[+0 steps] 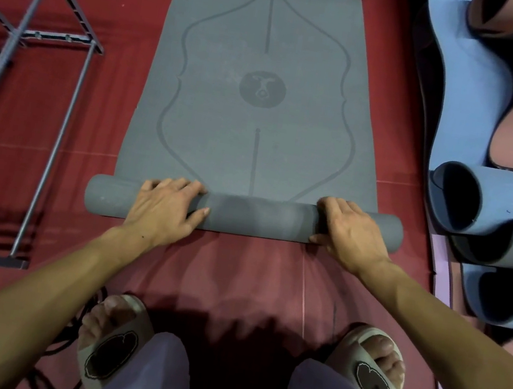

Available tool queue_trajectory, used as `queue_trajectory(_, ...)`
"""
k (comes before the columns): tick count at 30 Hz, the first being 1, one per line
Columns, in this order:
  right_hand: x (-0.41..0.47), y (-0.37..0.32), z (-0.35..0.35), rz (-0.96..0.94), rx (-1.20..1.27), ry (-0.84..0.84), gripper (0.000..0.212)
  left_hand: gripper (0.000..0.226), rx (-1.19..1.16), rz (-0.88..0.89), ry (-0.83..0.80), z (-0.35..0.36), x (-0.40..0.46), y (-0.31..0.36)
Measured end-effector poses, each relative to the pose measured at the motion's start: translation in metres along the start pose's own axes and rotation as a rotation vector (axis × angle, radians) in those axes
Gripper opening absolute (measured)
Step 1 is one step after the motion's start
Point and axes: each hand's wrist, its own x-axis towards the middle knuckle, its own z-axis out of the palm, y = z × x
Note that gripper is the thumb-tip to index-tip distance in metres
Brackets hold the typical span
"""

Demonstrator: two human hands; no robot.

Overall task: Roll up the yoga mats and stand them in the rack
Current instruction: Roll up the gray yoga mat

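Observation:
A grey yoga mat (260,95) with a printed outline and round emblem lies flat on the red floor, stretching away from me. Its near end is wound into a roll (258,216) across the view, and its far end also curls up at the top edge. My left hand (165,205) grips the roll left of its middle, fingers over the top and thumb on the near side. My right hand (351,230) grips the roll near its right end the same way. The grey metal rack (48,40) stands on the floor to the left.
A blue and pink mat (462,101) lies wavy along the right, its near end curled into loose loops (487,202). My feet in pale sandals (111,342) stand on the red floor (237,268) just behind the roll. Dark cables lie by my left foot.

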Motion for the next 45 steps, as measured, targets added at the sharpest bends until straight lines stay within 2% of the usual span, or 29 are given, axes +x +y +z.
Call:
queue_trajectory(3,0.005,0.002,0.001,0.004,-0.015,-0.003,0.056,0.077,0.043,0.021,-0.003,-0.001,0.004,0.002)
queue_trajectory(6,0.0,0.002,0.005,0.005,-0.072,0.11,0.056,0.094,0.2,0.042,-0.06,0.004,0.007,0.003)
queue_trajectory(9,-0.008,0.003,0.008,-0.03,-0.143,0.182,0.068,0.09,0.214,0.033,-0.05,0.006,0.017,0.004)
queue_trajectory(12,-0.006,0.01,0.012,-0.062,-0.177,0.115,0.098,0.084,0.145,0.032,-0.053,-0.001,0.026,-0.001)
queue_trajectory(13,-0.004,0.014,0.014,-0.069,-0.178,0.101,0.101,0.082,0.111,0.028,-0.051,-0.002,0.027,-0.003)
queue_trajectory(18,0.001,0.025,0.017,-0.028,-0.193,0.121,0.077,0.076,0.108,0.017,-0.051,-0.001,0.027,-0.002)
queue_trajectory(23,0.006,0.031,0.007,-0.032,-0.145,-0.028,0.089,0.078,0.033,-0.016,-0.077,-0.004,0.018,-0.002)
queue_trajectory(30,0.0,0.038,-0.006,-0.131,-0.122,-0.279,0.088,0.081,-0.127,0.019,-0.228,-0.002,-0.019,-0.009)
queue_trajectory(37,0.004,0.032,-0.01,-0.163,0.057,-0.597,0.083,0.091,-0.217,0.061,-0.383,0.012,-0.044,-0.029)
queue_trajectory(41,0.008,0.035,-0.008,-0.133,0.177,-0.646,0.09,0.081,-0.275,0.191,-0.26,0.019,-0.054,-0.029)
queue_trajectory(43,0.006,0.034,-0.008,-0.163,0.148,-0.644,0.093,0.081,-0.153,0.229,-0.154,0.02,-0.06,-0.02)
queue_trajectory(45,0.005,0.034,-0.006,-0.177,0.124,-0.631,0.095,0.089,-0.03,0.197,-0.107,0.02,-0.063,-0.009)
